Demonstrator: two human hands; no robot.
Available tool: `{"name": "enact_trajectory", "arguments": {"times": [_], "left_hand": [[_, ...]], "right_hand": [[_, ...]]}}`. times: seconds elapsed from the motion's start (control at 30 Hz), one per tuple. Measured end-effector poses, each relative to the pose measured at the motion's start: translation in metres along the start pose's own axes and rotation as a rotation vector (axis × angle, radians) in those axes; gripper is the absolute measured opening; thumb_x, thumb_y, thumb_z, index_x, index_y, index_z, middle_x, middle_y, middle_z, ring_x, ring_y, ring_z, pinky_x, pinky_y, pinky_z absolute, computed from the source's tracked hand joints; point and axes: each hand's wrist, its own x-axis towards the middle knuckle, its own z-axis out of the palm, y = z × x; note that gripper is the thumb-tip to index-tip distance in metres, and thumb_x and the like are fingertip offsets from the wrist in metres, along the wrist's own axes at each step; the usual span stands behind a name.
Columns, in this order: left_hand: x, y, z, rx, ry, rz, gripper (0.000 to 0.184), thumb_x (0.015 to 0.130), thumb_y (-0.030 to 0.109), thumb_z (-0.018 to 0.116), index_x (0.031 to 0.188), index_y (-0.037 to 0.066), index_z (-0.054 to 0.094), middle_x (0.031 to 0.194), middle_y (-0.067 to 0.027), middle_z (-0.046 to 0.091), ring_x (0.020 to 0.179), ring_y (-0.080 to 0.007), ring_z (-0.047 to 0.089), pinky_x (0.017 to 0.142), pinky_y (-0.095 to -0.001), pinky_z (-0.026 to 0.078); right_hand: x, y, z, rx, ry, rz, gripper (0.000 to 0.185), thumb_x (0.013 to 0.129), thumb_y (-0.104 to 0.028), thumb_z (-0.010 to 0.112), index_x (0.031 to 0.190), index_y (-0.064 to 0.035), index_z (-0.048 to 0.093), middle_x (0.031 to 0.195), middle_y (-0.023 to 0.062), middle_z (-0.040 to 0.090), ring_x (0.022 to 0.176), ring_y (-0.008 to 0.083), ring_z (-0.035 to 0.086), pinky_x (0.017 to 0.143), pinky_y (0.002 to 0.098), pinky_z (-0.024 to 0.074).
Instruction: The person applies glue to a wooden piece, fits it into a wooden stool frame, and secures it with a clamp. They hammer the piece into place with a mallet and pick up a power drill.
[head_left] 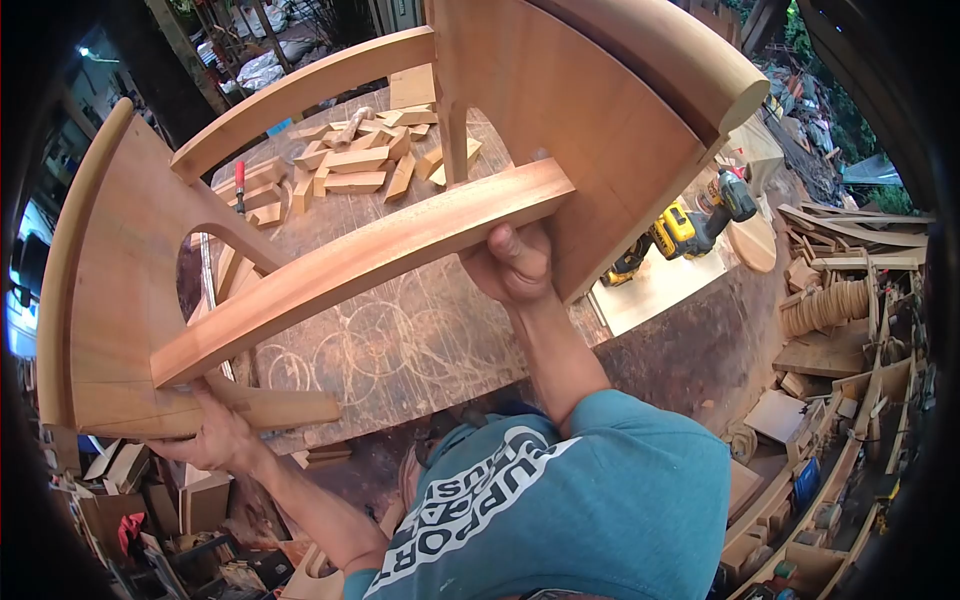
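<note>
A bare right hand [515, 262] grasps a large, curved-sided frame of reddish-brown wood [350, 283] beneath one end of its long, straight wooden rail [440, 232], while a bare left hand [215, 430] clasps the frame's lower part near the rail's other end, some fingers hidden. The frame is held over a scuffed brown wooden tabletop [400, 345] marked with pale circles; whether it touches the surface cannot be told. Beyond the rail lie a heap of small, angular, light-wood blocks [357, 160] and a red-handled tool [240, 178]. At right, a yellow-and-black cordless power tool [676, 230] lies by a flat, pale wooden board [662, 292]. The worker wears a teal T-shirt [640, 480] with white-and-dark lettering.
</note>
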Motion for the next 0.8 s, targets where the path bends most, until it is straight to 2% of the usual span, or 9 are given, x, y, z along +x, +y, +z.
{"name": "enact_trajectory", "arguments": {"times": [0.1, 0.2, 0.3, 0.5, 0.6, 0.7, 0.73, 0.77, 0.8], "left_hand": [[0.002, -0.001, -0.01, -0.131, -0.097, -0.045, 0.093, 0.075, 0.025, 0.087, 0.145, 0.003, 0.031, 0.132, -0.0175, 0.056, 0.116, -0.0268, 0.057, 0.098, -0.039, 0.051], [0.016, -0.029, -0.03, -0.535, -0.449, 0.031, 0.075, 0.083, 0.022, 0.08, 0.142, -0.001, 0.038, 0.133, -0.016, 0.054, 0.117, -0.0246, 0.055, 0.1, -0.037, 0.049], [0.018, -0.029, -0.03, -0.686, -0.493, -0.165, 0.06, 0.089, 0.022, 0.074, 0.136, -0.003, 0.046, 0.135, -0.0154, 0.053, 0.114, -0.024, 0.055, 0.101, -0.0366, 0.047], [0.007, -0.005, -0.018, -0.455, -0.299, -0.159, 0.057, 0.088, 0.025, 0.076, 0.13, -0.005, 0.052, 0.129, -0.0159, 0.058, 0.112, -0.0211, 0.056, 0.096, -0.034, 0.049], [0.007, -0.005, -0.014, -0.41, -0.215, -0.106, 0.052, 0.086, 0.024, 0.078, 0.124, -0.004, 0.057, 0.117, -0.0151, 0.064, 0.102, -0.0202, 0.06, 0.09, -0.0336, 0.051], [0.006, -0.032, -0.012, -0.335, -0.228, 0.104, 0.042, 0.085, 0.021, 0.079, 0.115, -0.003, 0.062, 0.105, -0.0121, 0.068, 0.087, -0.0184, 0.062, 0.082, -0.0335, 0.052], [0.007, -0.032, -0.01, -0.41, -0.25, 0.127, 0.031, 0.085, 0.019, 0.079, 0.105, -0.001, 0.066, 0.094, -0.0079, 0.069, 0.077, -0.0156, 0.061, 0.075, -0.0318, 0.051], [0.007, -0.041, -0.01, -0.391, -0.24, 0.117, 0.025, 0.085, 0.015, 0.078, 0.102, -0.001, 0.067, 0.095, -0.0063, 0.067, 0.082, -0.0136, 0.06, 0.076, -0.0303, 0.049], [0.004, -0.008, -0.015, -0.443, -0.229, -0.025, 0.025, 0.086, 0.012, 0.076, 0.105, -0.001, 0.066, 0.096, -0.0051, 0.067, 0.085, -0.0136, 0.059, 0.078, -0.0302, 0.048]], "right_hand": [[0.003, 0.0, 0.005, 0.003, -0.018, -0.01, 0.058, 0.092, -0.017, 0.066, 0.143, -0.0151, 0.04, 0.139, 0.0102, 0.053, 0.133, 0.0252, 0.047, 0.114, 0.0427, 0.0348], [0.003, -0.003, 0.007, 0.003, -0.016, -0.017, 0.058, 0.093, -0.017, 0.066, 0.144, -0.0162, 0.04, 0.139, 0.0095, 0.053, 0.132, 0.0247, 0.048, 0.113, 0.0433, 0.036], [0.002, -0.001, 0.003, -0.009, -0.021, -0.001, 0.057, 0.093, -0.017, 0.066, 0.144, -0.0164, 0.039, 0.139, 0.0087, 0.053, 0.132, 0.0239, 0.048, 0.112, 0.044, 0.0376], [0.002, -0.006, 0.008, 0.01, 0.005, 0.012, 0.056, 0.092, -0.016, 0.067, 0.143, -0.0167, 0.041, 0.135, 0.0048, 0.056, 0.132, 0.0228, 0.048, 0.112, 0.0431, 0.0377], [0.002, -0.008, 0.017, 0.001, 0.077, -0.003, 0.057, 0.089, -0.017, 0.071, 0.139, -0.0179, 0.045, 0.132, 0.0018, 0.057, 0.129, 0.0217, 0.05, 0.111, 0.0421, 0.0383], [-0.006, -0.008, 0.011, -0.076, 0.194, -0.052, 0.057, 0.084, -0.015, 0.077, 0.133, -0.0199, 0.049, 0.13, 0.0004, 0.056, 0.122, 0.0202, 0.053, 0.109, 0.0417, 0.0391], [-0.007, -0.007, 0.006, -0.048, 0.189, -0.044, 0.055, 0.086, -0.016, 0.074, 0.135, -0.0168, 0.048, 0.13, 0.0021, 0.056, 0.123, 0.0213, 0.052, 0.11, 0.0422, 0.0379], [-0.008, -0.007, 0.002, -0.019, 0.184, -0.036, 0.054, 0.088, -0.018, 0.07, 0.137, -0.0137, 0.047, 0.13, 0.0039, 0.057, 0.124, 0.0224, 0.051, 0.111, 0.0427, 0.0367], [-0.01, -0.008, -0.003, 0.009, 0.179, -0.027, 0.053, 0.09, -0.019, 0.067, 0.138, -0.0106, 0.047, 0.131, 0.0056, 0.057, 0.125, 0.0236, 0.051, 0.111, 0.0432, 0.0356]]}}
